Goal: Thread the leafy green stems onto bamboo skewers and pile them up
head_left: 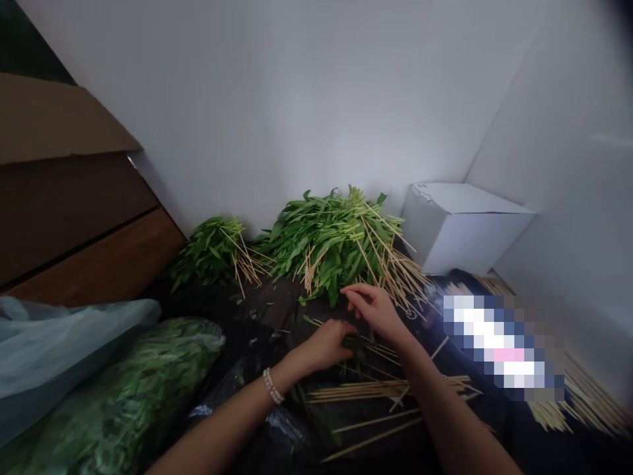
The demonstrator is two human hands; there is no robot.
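My left hand, with a bead bracelet at the wrist, is closed on a green leafy stem that shows dimly under its fingers. Just above and to the right, my right hand has its fingertips pinched together; whatever they hold, if anything, is too small to make out. Beneath both hands lie loose wooden skewers on dark plastic sheeting. Beyond the right hand rises a big heap of skewered leafy greens, with its sticks pointing to the lower right.
A smaller bunch of skewered greens lies further left by the wall. A clear bag of leaves is at lower left, below a cardboard box. At right stand a white box and bundled skewers, beside a blurred-out patch.
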